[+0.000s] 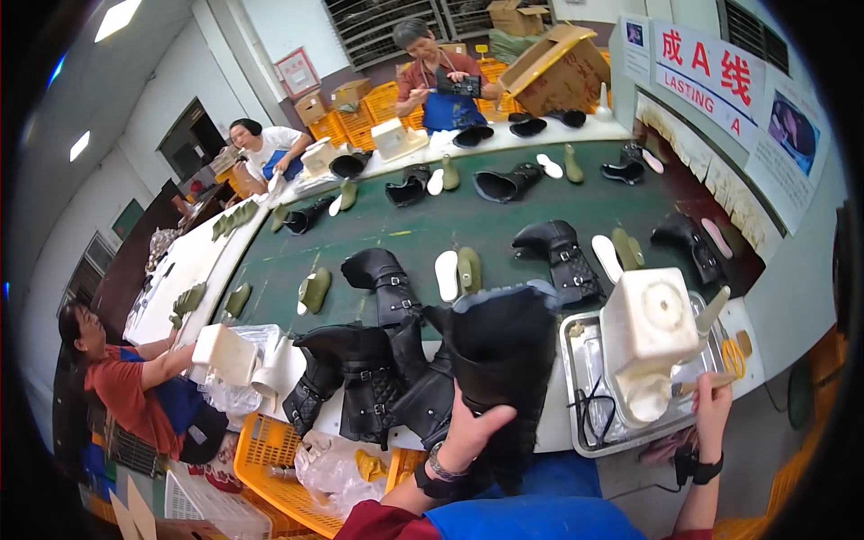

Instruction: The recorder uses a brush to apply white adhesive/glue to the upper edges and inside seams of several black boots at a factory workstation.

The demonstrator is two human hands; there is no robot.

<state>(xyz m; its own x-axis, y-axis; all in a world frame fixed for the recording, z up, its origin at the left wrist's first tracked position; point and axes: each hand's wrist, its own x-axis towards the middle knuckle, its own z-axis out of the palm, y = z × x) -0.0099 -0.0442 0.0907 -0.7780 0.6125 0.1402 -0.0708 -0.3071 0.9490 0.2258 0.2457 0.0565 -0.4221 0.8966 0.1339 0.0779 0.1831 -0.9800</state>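
Note:
My left hand [474,430] is wrapped round a tall black boot [504,346], held up in front of me with its wide opening toward the far side. My right hand [711,409] grips a tan-handled brush [687,389], its tip at the mouth of a white plastic jug [650,315]. White paste coats that mouth, so the brush tip is hard to see. The jug rests in a metal tray [573,396] at the right. Left of the held boot, several black buckled boots [369,382] stand close together on the table edge.
A green conveyor [432,238] carries black boots, green shoe forms [469,270] and pale insoles [446,275]. Orange-handled scissors [733,356] and a black cord [589,409] lie in the tray. An orange crate [270,459] stands below left. Three co-workers work around the line.

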